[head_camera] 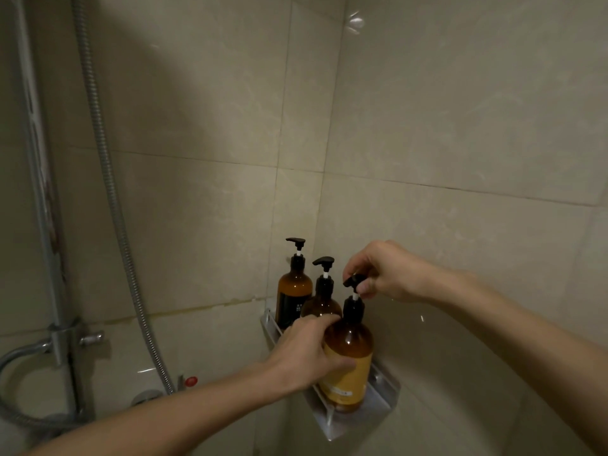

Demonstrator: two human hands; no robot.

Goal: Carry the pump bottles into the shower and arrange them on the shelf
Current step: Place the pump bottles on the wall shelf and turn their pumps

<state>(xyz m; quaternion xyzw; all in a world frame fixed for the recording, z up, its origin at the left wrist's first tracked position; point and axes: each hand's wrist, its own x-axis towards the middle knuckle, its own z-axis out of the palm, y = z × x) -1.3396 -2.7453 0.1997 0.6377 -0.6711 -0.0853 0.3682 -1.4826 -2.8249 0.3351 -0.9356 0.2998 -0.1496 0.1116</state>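
Covering everything in view are the beige tiled walls [460, 126] of the shower, meeting in a corner behind the shelf [385, 406], with a metal hose [108, 179] and riser pipe [39, 179] hanging down the left side and a mixer valve [190, 380] low beneath them. Fixed along the right-hand wall and running into that corner is the shelf, a narrow metal ledge with a low front lip. Three amber pump bottles stand on it in a row. Largest in view is the near bottle [348, 360], with a yellow label, at the shelf's outer end, close to its front lip. Behind it, towards the corner, stands the middle bottle [324, 304], partly hidden, and the far bottle [293, 294] with a dark label sits deepest at the corner end. All three appear upright, though the bases are hidden by the lip.

The left hand [306, 357] is wrapped around the body of the near bottle, fingers closed on it to steady it. The right hand [381, 271] pinches that bottle's black pump head [354, 280], thumb and fingers together on it.

Judging from this, carrying is done and the arranging step is in hand: the last bottle is placed and its nozzle is being turned. The two other nozzles point left, so the next move likely calls for a small twist of the pump head to match, the body held firm, then letting go with both hands without nudging the bottle off the outer end.
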